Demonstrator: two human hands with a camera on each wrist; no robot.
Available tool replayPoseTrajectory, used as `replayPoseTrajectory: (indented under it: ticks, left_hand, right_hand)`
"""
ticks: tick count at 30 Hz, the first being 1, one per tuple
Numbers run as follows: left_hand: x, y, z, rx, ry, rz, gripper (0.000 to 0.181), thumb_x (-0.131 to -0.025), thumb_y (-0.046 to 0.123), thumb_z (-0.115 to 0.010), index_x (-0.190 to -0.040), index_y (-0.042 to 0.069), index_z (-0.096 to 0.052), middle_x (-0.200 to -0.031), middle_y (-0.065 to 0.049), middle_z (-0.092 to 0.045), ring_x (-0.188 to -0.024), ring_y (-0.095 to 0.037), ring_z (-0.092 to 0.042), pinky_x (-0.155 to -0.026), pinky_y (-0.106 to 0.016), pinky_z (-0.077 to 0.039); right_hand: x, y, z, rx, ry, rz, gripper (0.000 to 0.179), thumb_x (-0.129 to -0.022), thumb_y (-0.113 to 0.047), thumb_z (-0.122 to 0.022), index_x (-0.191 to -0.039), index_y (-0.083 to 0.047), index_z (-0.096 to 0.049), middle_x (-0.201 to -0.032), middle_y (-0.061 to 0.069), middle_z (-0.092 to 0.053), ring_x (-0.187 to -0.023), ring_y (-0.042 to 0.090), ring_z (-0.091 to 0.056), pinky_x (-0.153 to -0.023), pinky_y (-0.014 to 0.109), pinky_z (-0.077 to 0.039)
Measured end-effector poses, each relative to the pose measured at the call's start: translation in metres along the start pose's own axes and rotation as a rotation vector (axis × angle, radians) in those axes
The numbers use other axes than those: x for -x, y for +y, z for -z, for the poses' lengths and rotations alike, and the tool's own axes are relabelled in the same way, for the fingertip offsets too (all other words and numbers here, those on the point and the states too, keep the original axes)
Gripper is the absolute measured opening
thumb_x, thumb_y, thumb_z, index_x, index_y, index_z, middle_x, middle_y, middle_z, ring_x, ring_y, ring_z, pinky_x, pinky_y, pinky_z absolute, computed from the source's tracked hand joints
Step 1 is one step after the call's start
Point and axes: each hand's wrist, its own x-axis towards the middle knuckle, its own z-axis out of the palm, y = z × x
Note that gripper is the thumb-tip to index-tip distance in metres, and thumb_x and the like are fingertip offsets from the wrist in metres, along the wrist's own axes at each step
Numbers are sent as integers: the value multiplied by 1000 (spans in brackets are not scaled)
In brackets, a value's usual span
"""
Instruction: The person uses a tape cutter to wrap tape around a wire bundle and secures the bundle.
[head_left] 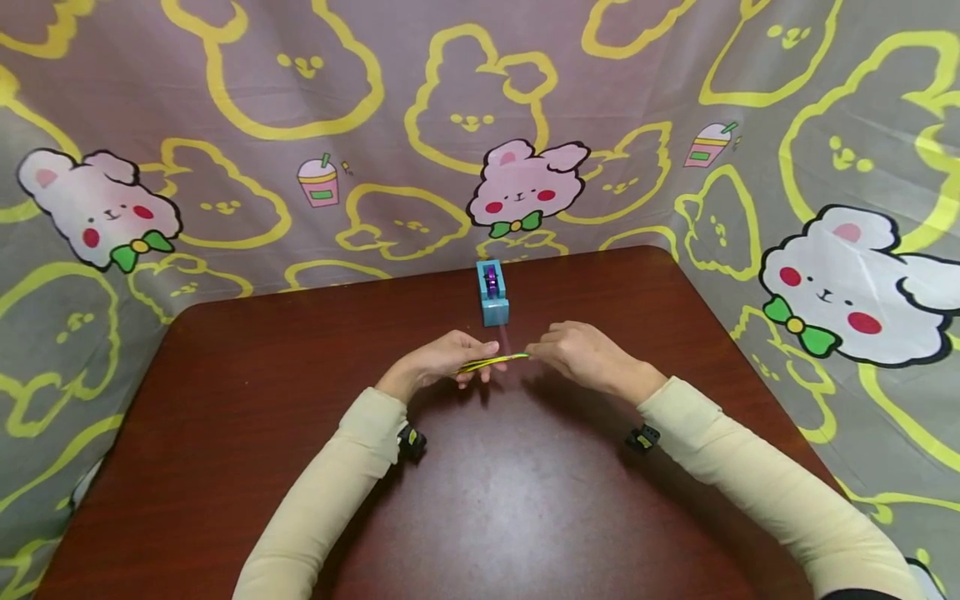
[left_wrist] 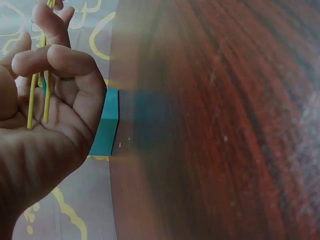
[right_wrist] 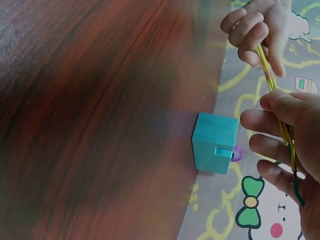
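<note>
A thin bundle of yellow wires (head_left: 487,363) with some green in it runs between the two hands above the table. My left hand (head_left: 447,357) holds one end, its fingers bent around the wires in the left wrist view. My right hand (head_left: 573,350) pinches the other part between thumb and fingers. In the right wrist view, wires (right_wrist: 270,75) cross the right palm and end in a dark green bent piece. A brownish-pink band shows on the bundle between the hands. Just beyond them stands a blue tape dispenser (head_left: 495,312) with a purple roll (head_left: 492,279).
The dark reddish-brown table (head_left: 300,450) extends around both forearms. Behind it and along the sides hangs a patterned curtain (head_left: 390,158) with cartoon rabbits. The dispenser is near the table's back edge, and a faint strip (head_left: 504,340) shows in front of it.
</note>
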Motion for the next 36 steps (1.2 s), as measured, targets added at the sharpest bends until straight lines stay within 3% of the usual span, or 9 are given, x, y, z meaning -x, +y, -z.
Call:
replayPoseTrajectory:
  ticks: [7,10,16,21,23,28,30,36]
  left_hand:
    - [4,2,-3,-29,42,-60,36,-104,21,-58,-111,-12,-71,-73,-21,-61,-46,-10,-40,-49,-26,-41]
    - [6,4,-4,-52,84,-73,32,-102,18,-62,-109,-11,-72,-75,-26,-61,-47,-11,-40,-48,-27,-39]
    - [11,11,-9,-168,199,-130,22,-98,14,-68,-103,-6,-77,-74,-28,-62,-45,-10,-40,-46,-26,-34]
    - [14,13,-11,-270,273,-195,20,-96,14,-70,-100,-4,-78,-74,-27,-65,-52,-8,-39,-47,-23,-28]
    - [16,13,-12,-297,295,-221,18,-96,13,-71,-100,-3,-78,-75,-26,-67,-57,-9,-42,-50,-23,-29]
    - [18,11,-12,-371,346,-296,16,-94,10,-72,-102,-2,-79,-80,-24,-69,-67,-26,-58,-55,-23,-39]
    - [19,10,-13,-404,366,-334,15,-93,9,-73,-103,-1,-79,-80,-23,-68,-67,-28,-57,-55,-24,-41]
    - [20,9,-16,-525,435,-433,13,-91,7,-75,-102,3,-80,-76,-18,-68,-61,-11,-48,-54,-24,-39]
  right_hand:
    - [-2,2,3,18,18,37,18,-89,-2,-74,-106,-8,-76,-92,-2,-75,-78,17,-62,-70,33,-51]
    - [-6,4,6,-81,-14,-11,15,-90,-5,-74,-104,-10,-77,-91,-3,-75,-76,14,-62,-68,32,-52]
    - [-16,12,13,-424,-115,-172,12,-93,-12,-74,-103,-11,-79,-93,-2,-76,-74,8,-64,-67,29,-54]
    - [-20,27,13,-753,-226,-294,10,-94,-13,-73,-102,-16,-79,-91,6,-75,-74,27,-68,-65,32,-56]
    - [-22,34,12,-876,-272,-329,10,-95,-15,-72,-101,-18,-79,-90,11,-75,-78,37,-68,-69,41,-57]
    - [-25,50,3,-1205,-401,-407,23,-102,-23,-62,-111,-6,-76,-98,24,-72,-90,50,-64,-85,60,-52]
    - [-23,55,-4,-1347,-430,-442,36,-105,-27,-57,-117,4,-70,-100,25,-72,-91,45,-65,-87,56,-52]
    - [-17,64,-31,-1697,-427,-471,56,-112,-27,-35,-125,26,-48,-96,17,-74,-84,25,-69,-80,38,-56]
